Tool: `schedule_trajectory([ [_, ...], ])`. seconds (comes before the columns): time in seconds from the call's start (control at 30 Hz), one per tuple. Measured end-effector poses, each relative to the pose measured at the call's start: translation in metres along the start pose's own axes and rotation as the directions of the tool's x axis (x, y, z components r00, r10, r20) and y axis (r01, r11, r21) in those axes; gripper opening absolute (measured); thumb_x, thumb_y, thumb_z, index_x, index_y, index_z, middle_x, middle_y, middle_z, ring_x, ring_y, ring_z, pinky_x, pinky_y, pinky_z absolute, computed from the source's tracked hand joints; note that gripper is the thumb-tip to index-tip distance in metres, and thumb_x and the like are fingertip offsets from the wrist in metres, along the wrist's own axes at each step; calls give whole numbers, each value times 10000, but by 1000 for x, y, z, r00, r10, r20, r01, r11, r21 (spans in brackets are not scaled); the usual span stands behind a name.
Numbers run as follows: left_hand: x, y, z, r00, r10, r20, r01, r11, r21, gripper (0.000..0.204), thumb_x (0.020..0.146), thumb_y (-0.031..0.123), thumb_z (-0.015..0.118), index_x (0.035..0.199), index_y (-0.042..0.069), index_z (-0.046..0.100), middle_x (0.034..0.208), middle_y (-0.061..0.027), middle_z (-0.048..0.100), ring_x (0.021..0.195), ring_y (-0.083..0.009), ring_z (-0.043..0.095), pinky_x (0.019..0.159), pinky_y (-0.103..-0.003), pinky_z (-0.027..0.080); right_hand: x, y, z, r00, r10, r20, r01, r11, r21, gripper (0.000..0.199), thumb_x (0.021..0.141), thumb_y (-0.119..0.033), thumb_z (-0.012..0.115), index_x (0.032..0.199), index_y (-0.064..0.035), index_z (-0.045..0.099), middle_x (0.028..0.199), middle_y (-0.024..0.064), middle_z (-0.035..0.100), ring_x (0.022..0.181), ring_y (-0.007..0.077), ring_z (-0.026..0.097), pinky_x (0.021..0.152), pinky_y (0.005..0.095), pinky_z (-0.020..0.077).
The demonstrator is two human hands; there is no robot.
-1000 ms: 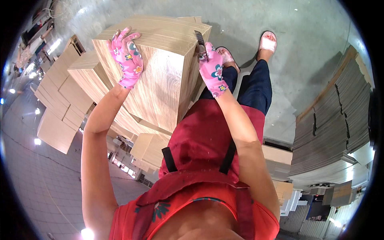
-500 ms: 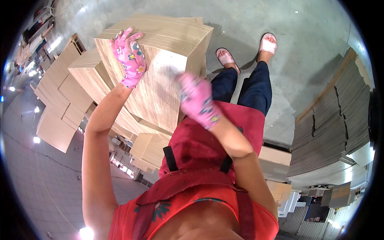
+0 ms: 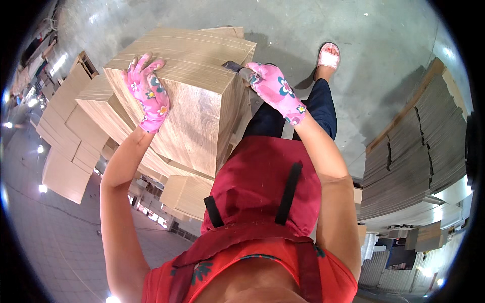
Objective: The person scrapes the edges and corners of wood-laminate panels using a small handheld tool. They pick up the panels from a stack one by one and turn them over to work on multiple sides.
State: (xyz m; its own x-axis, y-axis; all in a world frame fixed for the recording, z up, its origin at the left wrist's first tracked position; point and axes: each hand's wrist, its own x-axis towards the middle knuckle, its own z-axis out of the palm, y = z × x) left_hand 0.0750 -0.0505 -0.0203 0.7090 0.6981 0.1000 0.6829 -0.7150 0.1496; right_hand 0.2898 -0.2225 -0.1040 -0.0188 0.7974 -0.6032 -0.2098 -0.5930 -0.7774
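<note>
A thick stack of wood-grain boards [image 3: 192, 121] stands in front of me, with thin layer lines running along its far side. My left hand [image 3: 149, 96], in a pink flowered glove, lies on the board face near the far left edge, fingers spread and holding nothing. In a matching glove, my right hand [image 3: 275, 91] is closed around a small scraper-like tool [image 3: 233, 66] with a dark flat blade. The blade points left, at the stack's far right corner. Most of the tool's handle is hidden by my fingers.
More wood-grain boards [image 3: 103, 103] stand left of the stack, with flat brown panels [image 3: 68, 146] beyond them. On the right is a tall pile of grey-brown sheets [image 3: 414, 151]. My pink slipper [image 3: 329, 55] stands on the concrete floor [image 3: 283, 25].
My right hand has moved from in front of the board face up and right to the stack's far corner, where the tool shows clearly. My left hand stays on the board.
</note>
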Motion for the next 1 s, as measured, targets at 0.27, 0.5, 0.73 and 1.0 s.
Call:
schedule_trajectory([
  [0.27, 8, 5, 1, 998, -1, 57, 2, 1000, -11, 371, 984, 291, 289, 964, 106, 610, 1180, -56, 590, 1242, -298, 427, 1109, -484, 135, 105, 138, -7, 977, 141, -160, -174, 960, -218, 206, 857, -127, 462, 967, -52, 619, 941, 214, 633, 884, 368, 610, 754, 386, 487],
  [0.5, -2, 2, -7, 989, -57, 136, 48, 996, 72, 454, 991, 325, 235, 1010, 57, 601, 1191, -97, 583, 1257, -306, 413, 1111, -486, 125, 23, 70, 3, 924, -274, -266, 247, 960, -131, 205, 846, -112, 480, 999, -102, 615, 839, 210, 623, 788, 327, 634, 653, 381, 495],
  [0.73, 9, 6, -8, 990, -32, 138, 25, 998, 49, 516, 993, 347, 215, 1048, 23, 613, 1194, -119, 579, 1258, -319, 411, 1108, -485, 125, 75, 119, 3, 968, 118, -220, -145, 983, -110, 148, 831, -113, 510, 939, -78, 606, 785, 243, 593, 758, 417, 579, 633, 449, 463],
  [1.0, 3, 7, -17, 986, -39, 162, 37, 999, 16, 524, 993, 366, 224, 1049, 10, 604, 1157, -122, 601, 1260, -329, 409, 1108, -492, 127, 7, 63, 22, 987, -27, -157, 56, 982, 183, 108, 873, -145, 560, 916, -56, 602, 625, 161, 522, 567, 265, 567, 538, 362, 432],
])
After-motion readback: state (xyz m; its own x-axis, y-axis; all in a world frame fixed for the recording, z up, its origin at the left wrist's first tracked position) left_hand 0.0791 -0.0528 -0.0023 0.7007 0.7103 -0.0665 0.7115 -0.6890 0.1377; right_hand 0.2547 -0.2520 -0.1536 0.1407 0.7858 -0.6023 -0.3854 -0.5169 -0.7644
